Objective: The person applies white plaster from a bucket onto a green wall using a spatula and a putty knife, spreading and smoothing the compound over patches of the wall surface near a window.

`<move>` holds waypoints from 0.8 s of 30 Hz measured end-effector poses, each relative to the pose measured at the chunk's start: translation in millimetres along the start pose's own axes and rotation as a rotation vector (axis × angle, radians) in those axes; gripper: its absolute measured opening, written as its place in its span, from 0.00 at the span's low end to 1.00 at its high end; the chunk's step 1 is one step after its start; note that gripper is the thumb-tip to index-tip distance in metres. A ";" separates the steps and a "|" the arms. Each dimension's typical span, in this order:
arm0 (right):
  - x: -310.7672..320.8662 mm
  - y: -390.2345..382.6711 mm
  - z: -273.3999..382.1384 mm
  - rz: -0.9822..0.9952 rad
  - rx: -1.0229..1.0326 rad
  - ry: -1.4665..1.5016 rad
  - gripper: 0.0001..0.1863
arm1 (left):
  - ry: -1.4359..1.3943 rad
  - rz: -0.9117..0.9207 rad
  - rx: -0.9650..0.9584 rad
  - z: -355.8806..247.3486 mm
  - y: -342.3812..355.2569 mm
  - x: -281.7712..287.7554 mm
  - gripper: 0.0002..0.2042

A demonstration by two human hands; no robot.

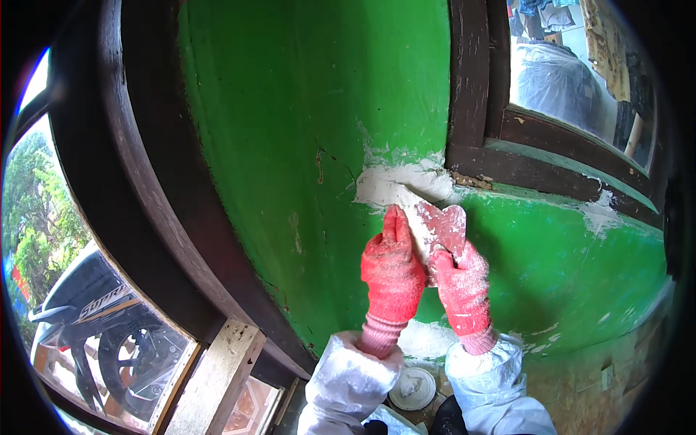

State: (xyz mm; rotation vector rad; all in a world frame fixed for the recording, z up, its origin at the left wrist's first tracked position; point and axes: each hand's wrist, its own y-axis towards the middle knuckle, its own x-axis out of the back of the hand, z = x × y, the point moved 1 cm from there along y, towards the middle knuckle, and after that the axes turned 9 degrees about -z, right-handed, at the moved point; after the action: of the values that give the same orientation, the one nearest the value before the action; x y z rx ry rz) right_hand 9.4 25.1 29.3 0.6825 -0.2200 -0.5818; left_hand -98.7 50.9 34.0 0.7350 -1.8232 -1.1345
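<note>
Sleeves (348, 388) below white-smeared red scraper (445, 226)

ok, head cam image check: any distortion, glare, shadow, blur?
All head view: dark brown wooden post at left bows; small bright window opening at far upper left burns out near white; soft shadow darkens the painted green wall right of the red-gloved right hand; the red, white-smeared scraper shows no obvious blur.
</note>
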 end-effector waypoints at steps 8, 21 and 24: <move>-3.5 3.7 7.2 0.013 -0.055 -0.047 0.15 | 0.084 0.045 0.014 -0.5 2.4 -7.0 0.34; -9.9 5.7 2.7 0.017 -0.120 0.091 0.16 | 0.121 0.038 -0.009 6.1 8.6 -5.0 0.32; -2.5 -1.9 -0.2 -0.018 -0.103 0.018 0.14 | 0.012 0.023 -0.003 2.4 2.2 -6.6 0.31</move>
State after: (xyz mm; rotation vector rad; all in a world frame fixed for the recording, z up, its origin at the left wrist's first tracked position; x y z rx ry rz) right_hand 6.7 25.4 27.9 0.5906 -0.1656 -0.6001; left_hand -97.8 58.1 33.1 0.7154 -1.8147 -1.1156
